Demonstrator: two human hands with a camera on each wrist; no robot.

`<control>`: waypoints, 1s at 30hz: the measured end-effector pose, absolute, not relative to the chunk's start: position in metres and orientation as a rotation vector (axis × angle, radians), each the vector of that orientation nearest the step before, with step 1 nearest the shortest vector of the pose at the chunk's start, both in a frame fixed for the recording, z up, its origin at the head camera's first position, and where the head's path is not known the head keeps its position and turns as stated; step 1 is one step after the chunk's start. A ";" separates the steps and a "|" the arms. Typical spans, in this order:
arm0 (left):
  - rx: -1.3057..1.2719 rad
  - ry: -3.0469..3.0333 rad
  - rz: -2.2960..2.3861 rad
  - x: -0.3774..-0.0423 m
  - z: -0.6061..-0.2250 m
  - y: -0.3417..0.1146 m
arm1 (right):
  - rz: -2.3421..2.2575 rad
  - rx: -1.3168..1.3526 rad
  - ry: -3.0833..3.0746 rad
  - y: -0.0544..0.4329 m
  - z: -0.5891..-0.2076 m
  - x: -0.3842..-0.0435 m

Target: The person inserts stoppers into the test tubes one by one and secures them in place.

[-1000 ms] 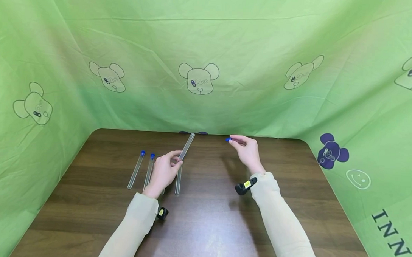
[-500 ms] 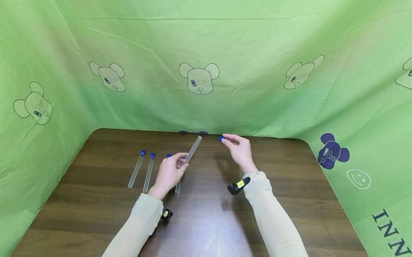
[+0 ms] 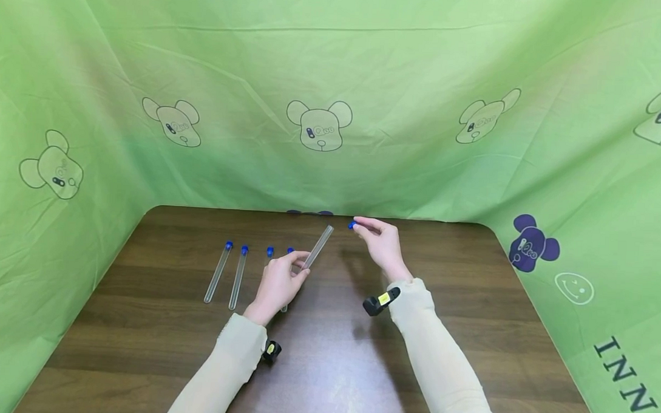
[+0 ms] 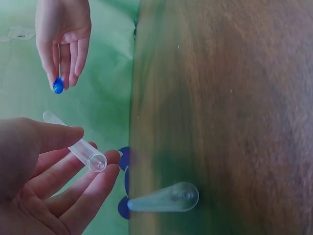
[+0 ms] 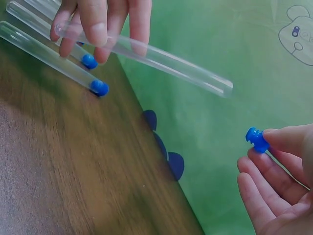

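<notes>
My left hand (image 3: 280,282) pinches an uncapped clear test tube (image 3: 319,245) between thumb and fingers. The tube tilts above the table, its open upper end pointing toward the right hand. In the left wrist view, the rounded bottom of this tube (image 4: 97,162) faces the camera. My right hand (image 3: 385,245) holds a small blue stopper (image 5: 257,140) between thumb and fingertips, a short gap away from the tube's mouth. In the right wrist view, the ridged plug of the stopper shows at the fingertips.
Several blue-capped test tubes lie side by side at the left, among them the leftmost tube (image 3: 219,274) and its neighbour (image 3: 238,279). My left hand partly covers the others. A green cloth (image 3: 320,176) hangs behind the brown wooden table (image 3: 140,346).
My left hand has moved right with the test tube, uncovering blue caps behind it. My right hand has shifted slightly left with the stopper, so tube and stopper are closer together.
</notes>
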State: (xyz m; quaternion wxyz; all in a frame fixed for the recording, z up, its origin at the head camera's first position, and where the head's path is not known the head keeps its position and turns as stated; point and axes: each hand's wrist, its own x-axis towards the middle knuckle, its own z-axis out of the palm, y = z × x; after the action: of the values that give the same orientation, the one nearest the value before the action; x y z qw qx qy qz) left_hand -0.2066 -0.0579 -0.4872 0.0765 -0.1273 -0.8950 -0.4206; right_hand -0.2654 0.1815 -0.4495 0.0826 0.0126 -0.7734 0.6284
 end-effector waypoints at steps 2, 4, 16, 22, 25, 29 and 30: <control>-0.385 -2.688 -1.268 -0.206 -0.488 -0.056 | 1.888 0.052 -2.298 0.181 -0.450 -0.265; -0.392 -2.688 -1.278 -0.204 -0.488 -0.055 | 1.896 0.060 -2.307 0.178 -0.441 -0.259; -0.470 -2.659 -1.315 -0.200 -0.488 -0.048 | 1.947 0.078 -2.301 0.174 -0.442 -0.260; -0.488 -2.640 -1.316 -0.199 -0.490 -0.046 | 1.934 0.102 -2.341 0.168 -0.421 -0.245; -0.501 -2.631 -1.328 -0.198 -0.491 -0.046 | 1.942 0.113 -2.341 0.168 -0.427 -0.247; -0.508 -2.627 -1.344 -0.197 -0.490 -0.045 | 1.949 0.131 -2.327 0.172 -0.444 -0.256; -0.507 -2.626 -1.343 -0.197 -0.490 -0.045 | 1.941 0.135 -2.327 0.172 -0.446 -0.257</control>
State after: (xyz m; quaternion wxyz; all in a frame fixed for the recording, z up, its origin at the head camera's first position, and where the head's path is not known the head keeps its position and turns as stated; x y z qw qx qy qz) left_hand -0.1968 -0.0452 -0.4900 0.0742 -0.1690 -0.8751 -0.4474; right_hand -0.2572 0.1718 -0.4459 0.0544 0.0443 -0.7660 0.6390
